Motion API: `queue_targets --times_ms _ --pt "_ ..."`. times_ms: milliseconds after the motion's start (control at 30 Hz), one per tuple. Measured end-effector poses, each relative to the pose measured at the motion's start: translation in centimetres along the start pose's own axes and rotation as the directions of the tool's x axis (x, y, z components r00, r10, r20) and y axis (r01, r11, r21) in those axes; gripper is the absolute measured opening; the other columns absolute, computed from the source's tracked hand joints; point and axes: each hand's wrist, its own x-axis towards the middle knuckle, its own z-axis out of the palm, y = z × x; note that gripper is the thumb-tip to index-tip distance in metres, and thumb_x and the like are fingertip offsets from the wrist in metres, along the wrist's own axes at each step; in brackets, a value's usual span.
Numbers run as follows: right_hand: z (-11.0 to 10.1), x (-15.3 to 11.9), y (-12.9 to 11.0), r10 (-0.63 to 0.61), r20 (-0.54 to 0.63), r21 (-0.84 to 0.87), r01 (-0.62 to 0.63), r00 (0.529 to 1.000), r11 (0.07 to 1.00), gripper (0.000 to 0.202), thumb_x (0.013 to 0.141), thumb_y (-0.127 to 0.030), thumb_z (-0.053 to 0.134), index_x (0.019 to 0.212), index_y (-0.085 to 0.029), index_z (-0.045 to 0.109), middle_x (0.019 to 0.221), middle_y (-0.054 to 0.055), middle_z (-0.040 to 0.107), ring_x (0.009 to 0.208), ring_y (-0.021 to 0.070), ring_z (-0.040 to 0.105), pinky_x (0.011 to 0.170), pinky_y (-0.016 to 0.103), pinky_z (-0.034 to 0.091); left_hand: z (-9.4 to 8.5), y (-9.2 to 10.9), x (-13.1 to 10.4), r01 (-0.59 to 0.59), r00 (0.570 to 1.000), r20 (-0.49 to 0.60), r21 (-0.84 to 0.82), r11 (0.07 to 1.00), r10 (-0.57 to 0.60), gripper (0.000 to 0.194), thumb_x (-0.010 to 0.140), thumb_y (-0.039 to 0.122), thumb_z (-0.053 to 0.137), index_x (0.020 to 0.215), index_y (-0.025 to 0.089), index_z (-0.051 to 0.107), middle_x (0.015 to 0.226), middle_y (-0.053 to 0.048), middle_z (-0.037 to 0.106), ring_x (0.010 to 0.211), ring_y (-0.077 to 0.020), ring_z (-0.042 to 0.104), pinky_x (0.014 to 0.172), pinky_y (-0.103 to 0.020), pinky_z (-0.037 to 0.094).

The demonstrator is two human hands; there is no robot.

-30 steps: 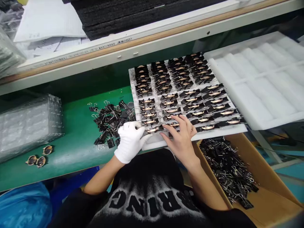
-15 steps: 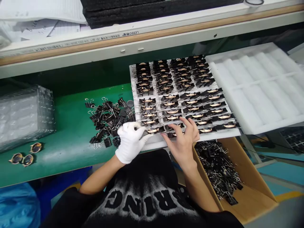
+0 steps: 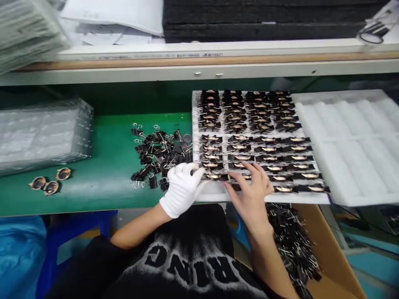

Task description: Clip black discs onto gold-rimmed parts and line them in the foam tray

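Observation:
My left hand, in a white glove, pinches the left end of a tan, curved piece clamped between black binder clips. My bare right hand has its thumb and forefinger closed at the binder clip on that piece's right end. This piece is at the front left of a white foam tray, which bears several rows of similar clipped pieces. Left of the tray, a pile of loose black binder clips lies on the green table. The exact fingertip contact is too small to make out.
A second white foam tray with grooves adjoins on the right. Stacked clear plastic trays and round tan-rimmed pieces are at left. Below the right edge, a cardboard box holds many clips. A shelf runs across the back.
The view has turned, so the table and trays appear farther right and more level. Both hands keep their places at the same clipped piece.

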Motion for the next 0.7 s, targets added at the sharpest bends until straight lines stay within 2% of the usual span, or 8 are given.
queue_targets --times_ms 100,167,267,367,467,533,633,700 --pt "-1.7 1.2 -0.6 -0.129 0.063 0.022 0.128 0.990 0.991 0.033 0.101 -0.039 0.064 0.129 -0.022 0.065 0.149 0.020 0.052 0.146 0.0426 0.041 0.109 0.059 0.034 -3.0 -1.8 -0.7 -0.079 0.995 -0.072 -0.134 0.988 0.070 0.032 0.094 0.038 0.067 0.122 0.022 0.067 0.114 -0.009 0.073 0.106 -0.0270 0.066 0.092 -0.044 0.048" --pt "-2.6 3.0 -1.5 -0.264 0.074 0.053 0.260 0.962 0.964 0.031 0.103 -0.035 0.061 0.131 -0.021 0.062 0.146 0.019 0.056 0.143 0.0390 0.046 0.109 0.054 0.034 -5.1 -4.3 -1.2 -0.120 0.982 -0.166 -0.167 0.979 0.092 0.029 0.094 0.032 0.065 0.121 0.024 0.066 0.110 -0.008 0.073 0.103 -0.0240 0.067 0.091 -0.041 0.051" --pt "-2.4 7.3 -3.7 -0.460 0.106 0.058 0.456 0.882 0.888 0.021 0.106 -0.024 0.053 0.124 -0.021 0.064 0.136 0.015 0.067 0.131 0.0325 0.056 0.103 0.047 0.034 -6.3 -9.7 -1.9 0.007 0.954 -0.300 -0.062 0.998 -0.026 0.028 0.094 0.025 0.064 0.122 0.024 0.067 0.114 -0.009 0.073 0.110 -0.0244 0.068 0.096 -0.041 0.051" --pt "0.2 13.0 -6.8 -0.514 0.233 -0.015 0.532 0.825 0.847 0.027 0.103 -0.009 0.047 0.120 -0.016 0.067 0.120 0.014 0.075 0.113 0.0291 0.064 0.097 0.046 0.032 -4.9 -15.3 -2.9 0.308 0.897 -0.341 0.028 0.951 -0.281 0.028 0.100 0.032 0.058 0.123 0.020 0.069 0.123 -0.013 0.071 0.120 -0.0269 0.064 0.104 -0.044 0.049" --pt "4.2 18.3 -9.5 -0.443 0.441 -0.145 0.549 0.780 0.823 0.023 0.093 -0.003 0.057 0.111 -0.009 0.070 0.101 0.018 0.077 0.109 0.0330 0.064 0.098 0.048 0.030 -2.5 -19.2 -4.3 0.515 0.812 -0.315 -0.008 0.857 -0.491 0.039 0.102 0.038 0.050 0.126 0.013 0.068 0.127 -0.019 0.069 0.125 -0.0296 0.062 0.106 -0.046 0.048" --pt "6.7 20.7 -10.4 -0.416 0.491 -0.166 0.551 0.765 0.818 0.021 0.084 -0.001 0.066 0.103 -0.010 0.072 0.093 0.016 0.078 0.106 0.0321 0.066 0.103 0.050 0.028 -1.4 -20.2 -5.3 0.585 0.777 -0.273 -0.023 0.811 -0.568 0.041 0.102 0.038 0.047 0.127 0.013 0.067 0.129 -0.020 0.068 0.127 -0.0299 0.060 0.108 -0.047 0.048" --pt "9.6 22.3 -10.3 -0.431 0.491 -0.138 0.556 0.757 0.819 0.019 0.074 -0.007 0.083 0.087 -0.015 0.072 0.075 0.008 0.075 0.089 0.0286 0.069 0.100 0.051 0.031 -1.1 -19.8 -6.8 0.563 0.802 -0.229 -0.015 0.826 -0.551 0.040 0.103 0.038 0.046 0.130 0.014 0.066 0.133 -0.018 0.067 0.129 -0.0285 0.059 0.111 -0.045 0.046" --pt "10.9 22.5 -9.3 -0.457 0.475 -0.106 0.564 0.752 0.819 0.025 0.068 -0.013 0.092 0.083 -0.016 0.071 0.064 0.004 0.069 0.076 0.0269 0.069 0.094 0.052 0.035 -1.5 -19.3 -7.7 0.543 0.814 -0.251 0.006 0.840 -0.524 0.039 0.104 0.037 0.048 0.130 0.015 0.067 0.133 -0.018 0.067 0.128 -0.0277 0.059 0.110 -0.044 0.045"
